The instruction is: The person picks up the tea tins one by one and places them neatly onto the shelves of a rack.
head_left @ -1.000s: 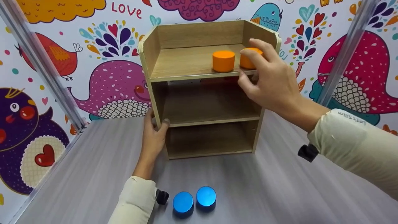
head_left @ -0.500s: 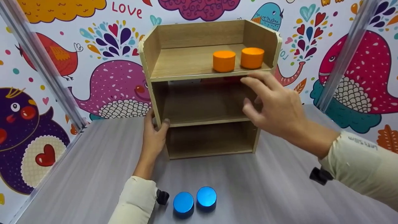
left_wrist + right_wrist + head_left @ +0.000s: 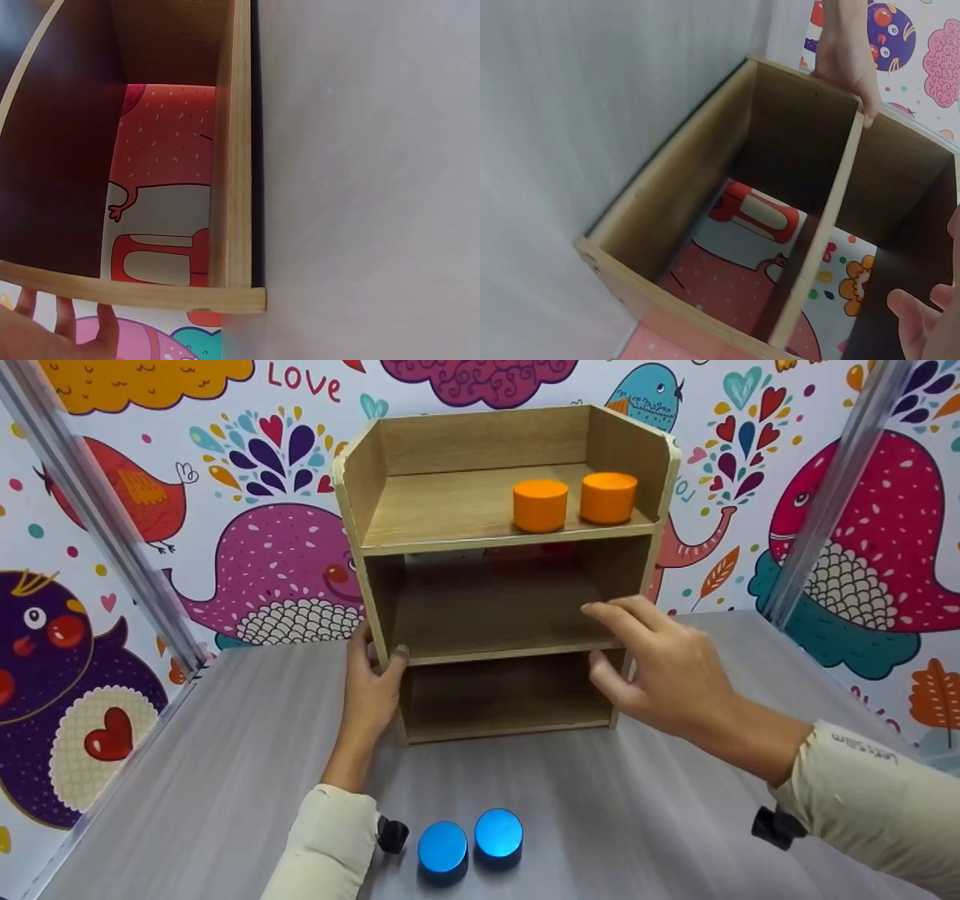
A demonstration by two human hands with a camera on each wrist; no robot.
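A small three-tier wooden shelf [image 3: 450,510] stands upright on the grey table. My left hand [image 3: 371,690] grips its left side panel, thumb over the front edge and fingers on the outer face, as the right wrist view also shows. Before the shelf's right side hovers my right hand [image 3: 671,667], holding nothing, its fingers loosely bent and thumb apart. One orange cylinder [image 3: 540,506] sits on the top tier, with another orange cylinder [image 3: 609,499] to its right, a gap between them. On the table in front are two blue cylinders, a left one [image 3: 442,847] and a right one [image 3: 499,834].
Patterned wall panels [image 3: 277,555] close in the table behind and at both sides, with metal posts [image 3: 112,525] at the corners. The shelf's back is partly open in the left wrist view, showing the printed wall [image 3: 165,142].
My right hand has come away from the right orange cylinder and dropped to the height of the middle tier. The left hand keeps its place on the shelf.
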